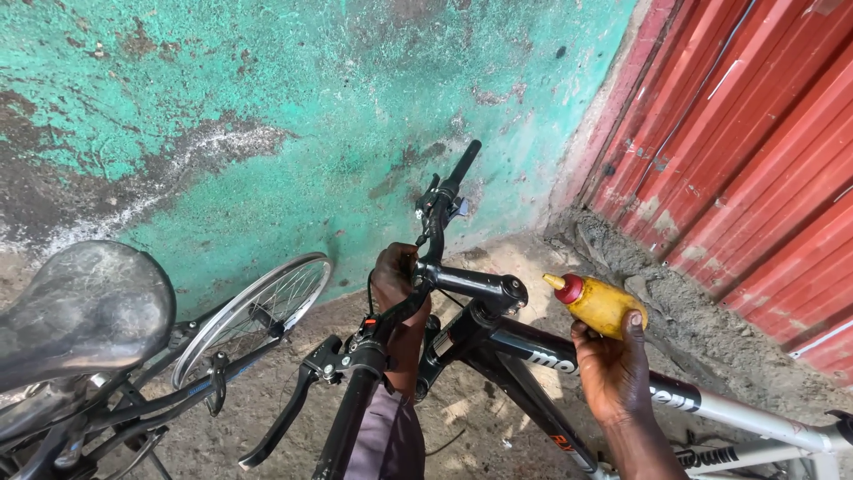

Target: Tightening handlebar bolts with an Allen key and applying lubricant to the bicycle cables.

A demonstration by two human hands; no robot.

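Right hand (611,369) comes up from the bottom edge, forearm nearly vertical, fingers wrapped around the lower half of a yellow squeeze bottle (600,303). The bottle's tipped over on its side, with the red cap and pale nozzle (558,284) aimed left at the bike's stem (484,284). The nozzle tip sits near the stem's round end but clear of it. Can't see through the plastic, so no idea how much is inside or what it looks like.

Left hand (397,276) is reaching in behind the handlebar (418,293), closed around the bar just left of the stem clamp, knuckles toward the camera. The forearm drops straight down behind the bar, and a bit of purplish sleeve or trouser shows below it.

The handlebar itself is turned so it runs away from the camera. The far black grip (462,164) points up at the wall, and the near brake lever (280,418) hangs down at lower left with its shifter pod. The black frame tube (569,360) slants to lower right, passes under the right hand and goes white further along.

Off to the left is a second bike, with a worn black saddle (84,307) up close and a spoked wheel (253,311) against the flaky green wall (267,107). A red corrugated metal shutter (755,160) fills the right side, and the ground is bare dirt and rough concrete.
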